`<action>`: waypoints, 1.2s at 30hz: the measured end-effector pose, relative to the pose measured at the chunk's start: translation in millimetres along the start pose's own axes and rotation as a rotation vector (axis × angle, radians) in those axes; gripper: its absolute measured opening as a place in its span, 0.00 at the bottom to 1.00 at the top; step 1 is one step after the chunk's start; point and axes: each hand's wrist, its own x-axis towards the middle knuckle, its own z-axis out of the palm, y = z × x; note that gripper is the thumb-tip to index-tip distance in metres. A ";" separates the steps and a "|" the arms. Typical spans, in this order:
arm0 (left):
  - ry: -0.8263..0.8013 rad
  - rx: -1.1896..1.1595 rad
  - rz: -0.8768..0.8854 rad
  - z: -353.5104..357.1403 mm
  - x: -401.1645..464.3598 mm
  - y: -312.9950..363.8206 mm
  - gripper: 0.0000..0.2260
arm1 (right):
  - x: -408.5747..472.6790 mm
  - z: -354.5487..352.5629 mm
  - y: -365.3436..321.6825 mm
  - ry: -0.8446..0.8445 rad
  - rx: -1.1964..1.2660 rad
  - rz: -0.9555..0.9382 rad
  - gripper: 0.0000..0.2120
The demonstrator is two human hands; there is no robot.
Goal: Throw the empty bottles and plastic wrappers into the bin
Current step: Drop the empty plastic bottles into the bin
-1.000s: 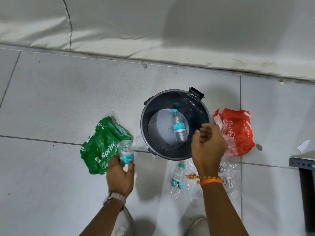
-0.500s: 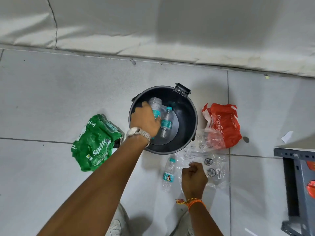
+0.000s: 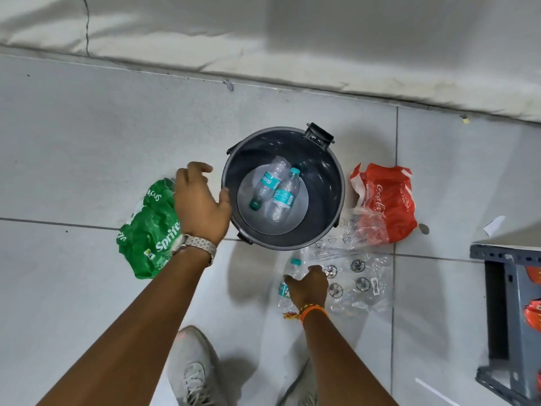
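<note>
A dark grey round bin (image 3: 332,183) stands on the tiled floor with two clear water bottles inside, one (image 3: 268,181) lying across the other (image 3: 284,197). My left hand (image 3: 199,203) hovers just left of the bin's rim, fingers apart and holding nothing, over a crumpled green Sprite wrapper (image 3: 146,238). My right hand (image 3: 307,285) is down on a third water bottle (image 3: 293,265) lying in front of the bin, fingers curled round it. A clear plastic wrapper (image 3: 358,276) lies beside it. A red Coca-Cola wrapper (image 3: 386,200) sits right of the bin.
A grey metal rack (image 3: 509,303) stands at the right edge with red items in it. The wall's base runs along the top. My shoes (image 3: 193,370) are at the bottom. A small paper scrap (image 3: 494,225) lies far right.
My left hand let its bottle drop into the bin and pulled back to the left, now holding nothing. My right hand shifted left onto the bottle on the floor.
</note>
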 end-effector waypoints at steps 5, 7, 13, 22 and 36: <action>-0.103 -0.309 -0.219 4.3 -1.8 -20.1 0.09 | 13.0 27.4 -4.4 -0.006 -0.136 0.018 0.38; -0.134 -0.407 -0.269 7.2 -2.7 -22.2 0.07 | 17.3 37.9 0.9 -0.014 -0.199 -0.016 0.39; -0.153 -0.544 -0.380 16.2 -9.0 -23.5 0.09 | 4.1 21.3 -2.1 0.024 0.005 0.009 0.29; -0.149 -0.566 -0.499 13.9 -9.6 -13.4 0.09 | -93.7 -155.4 -132.8 0.428 0.850 -0.206 0.29; -0.115 -0.587 -0.507 18.4 -11.2 -13.8 0.10 | -13.7 -80.1 -199.4 0.085 0.164 -0.366 0.27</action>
